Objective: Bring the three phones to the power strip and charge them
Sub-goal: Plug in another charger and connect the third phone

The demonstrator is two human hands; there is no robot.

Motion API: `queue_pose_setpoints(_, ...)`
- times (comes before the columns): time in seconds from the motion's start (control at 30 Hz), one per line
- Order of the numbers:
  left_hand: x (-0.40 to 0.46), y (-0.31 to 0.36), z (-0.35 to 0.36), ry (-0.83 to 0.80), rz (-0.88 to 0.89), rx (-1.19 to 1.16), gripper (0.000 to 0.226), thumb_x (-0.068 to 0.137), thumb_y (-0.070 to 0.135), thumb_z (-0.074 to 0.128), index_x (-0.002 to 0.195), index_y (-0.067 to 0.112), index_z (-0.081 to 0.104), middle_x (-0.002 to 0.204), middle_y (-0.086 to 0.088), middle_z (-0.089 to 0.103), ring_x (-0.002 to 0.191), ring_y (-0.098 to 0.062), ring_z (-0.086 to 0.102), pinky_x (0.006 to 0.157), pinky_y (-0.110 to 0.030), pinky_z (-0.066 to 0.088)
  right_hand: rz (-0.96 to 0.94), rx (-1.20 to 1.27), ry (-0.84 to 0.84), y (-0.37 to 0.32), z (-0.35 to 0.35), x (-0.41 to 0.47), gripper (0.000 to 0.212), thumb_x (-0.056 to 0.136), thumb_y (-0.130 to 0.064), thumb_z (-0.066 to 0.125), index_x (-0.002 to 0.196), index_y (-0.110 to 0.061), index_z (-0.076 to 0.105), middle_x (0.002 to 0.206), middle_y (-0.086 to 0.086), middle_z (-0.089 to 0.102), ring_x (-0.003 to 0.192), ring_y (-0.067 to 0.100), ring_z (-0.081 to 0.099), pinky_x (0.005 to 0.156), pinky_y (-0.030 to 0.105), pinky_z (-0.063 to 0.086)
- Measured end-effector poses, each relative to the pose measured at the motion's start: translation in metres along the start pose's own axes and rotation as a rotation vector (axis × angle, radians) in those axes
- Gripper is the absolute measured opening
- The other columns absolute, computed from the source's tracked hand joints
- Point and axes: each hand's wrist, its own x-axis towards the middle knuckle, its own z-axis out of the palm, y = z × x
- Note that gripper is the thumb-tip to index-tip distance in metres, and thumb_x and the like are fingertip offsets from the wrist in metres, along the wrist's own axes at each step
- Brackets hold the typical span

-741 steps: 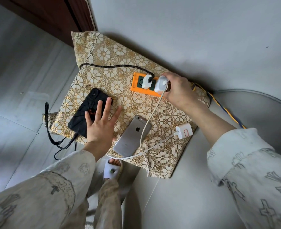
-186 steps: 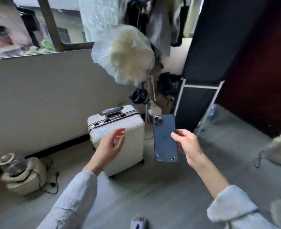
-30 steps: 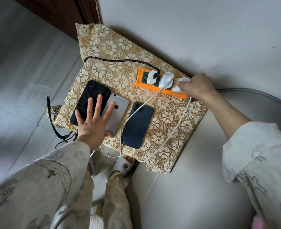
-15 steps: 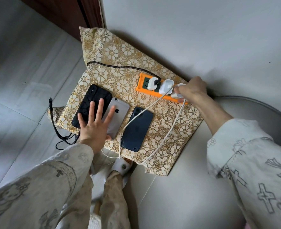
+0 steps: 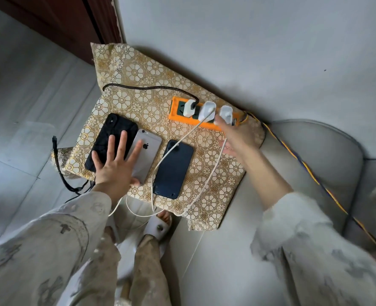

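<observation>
Three phones lie face down side by side on a gold floral cloth point(image 5: 138, 85): a black phone point(image 5: 107, 138) at the left, a silver phone point(image 5: 148, 153) in the middle, a dark blue phone point(image 5: 173, 168) at the right. An orange power strip point(image 5: 176, 112) by the wall carries three white chargers point(image 5: 208, 110). White cables point(image 5: 209, 182) run from the chargers to the near ends of the phones. My left hand point(image 5: 114, 164) rests flat with spread fingers on the black and silver phones. My right hand point(image 5: 237, 138) hovers open just in front of the rightmost charger, blurred.
A black braided cable point(image 5: 147, 88) loops across the cloth to the leftmost charger. A yellow-and-blue cord point(image 5: 304, 164) runs from the strip along a grey cushioned seat point(image 5: 326, 155). A dark wooden door frame point(image 5: 89, 25) stands at the back left. My slippered foot point(image 5: 158, 226) shows below the cloth.
My right hand has let go of the rightmost charger and pulled back toward me. The left hand stays on the phones.
</observation>
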Motion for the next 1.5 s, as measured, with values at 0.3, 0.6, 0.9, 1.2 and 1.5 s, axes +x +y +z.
queue_pose_setpoints(0.3, 0.002, -0.001, -0.001, 0.015, 0.011, -0.022, 0.112, 0.075, 0.043, 0.067, 0.133, 0.042, -0.028, 0.147, 0.000, -0.038, 0.137, -0.029, -0.029, 0.107, -0.065, -0.001, -0.057, -0.015, -0.239, 0.132, 0.055, -0.085, 0.067, 0.088, -0.045, 0.052, 0.105, 0.020, 0.047, 0.107, 0.042, 0.052, 0.102, 0.051, 0.053, 0.091, 0.059, 0.044)
queue_pose_setpoints(0.6, -0.054, -0.005, 0.043, 0.262, 0.067, -0.166, 0.066, 0.090, 0.032, 0.049, 0.145, 0.027, 0.011, 0.157, -0.003, 0.000, 0.144, -0.026, -0.005, 0.115, -0.052, 0.002, -0.124, 0.018, -0.112, 0.165, 0.079, -0.108, 0.029, 0.096, -0.015, 0.040, 0.082, 0.003, 0.059, 0.067, -0.001, 0.052, 0.052, -0.008, 0.058, 0.055, 0.003, 0.043)
queue_pose_setpoints(0.9, -0.166, 0.038, 0.059, -0.173, 0.188, -0.545, 0.046, 0.088, 0.016, 0.052, 0.133, 0.021, 0.042, 0.137, -0.006, 0.049, 0.121, -0.027, 0.050, 0.097, -0.029, 0.038, -0.008, 0.570, -0.364, 0.137, 0.032, -0.164, 0.026, 0.094, -0.012, 0.047, 0.073, -0.004, 0.059, 0.056, 0.008, 0.070, 0.049, 0.018, 0.067, 0.047, 0.021, 0.052)
queue_pose_setpoints(1.2, -0.211, 0.038, -0.021, 0.118, 0.093, -0.832, 0.016, 0.089, 0.009, 0.051, 0.081, 0.007, 0.064, 0.078, -0.007, 0.072, 0.078, -0.022, 0.069, 0.079, -0.036, 0.053, -0.078, 0.520, -0.430, 0.121, -0.003, -0.197, 0.025, 0.097, -0.022, 0.040, 0.105, -0.011, 0.061, 0.109, 0.014, 0.069, 0.094, 0.017, 0.067, 0.085, 0.026, 0.052)
queue_pose_setpoints(1.5, -0.236, 0.066, -0.126, 0.217, 0.200, -1.247, 0.019, 0.092, 0.008, 0.047, 0.081, 0.016, 0.061, 0.074, -0.003, 0.070, 0.063, -0.015, 0.071, 0.062, -0.024, 0.059, -0.366, -0.160, -0.697, 0.115, 0.020, -0.249, 0.031, 0.092, -0.021, 0.049, 0.120, -0.011, 0.059, 0.125, 0.004, 0.061, 0.112, 0.011, 0.056, 0.082, 0.010, 0.040)
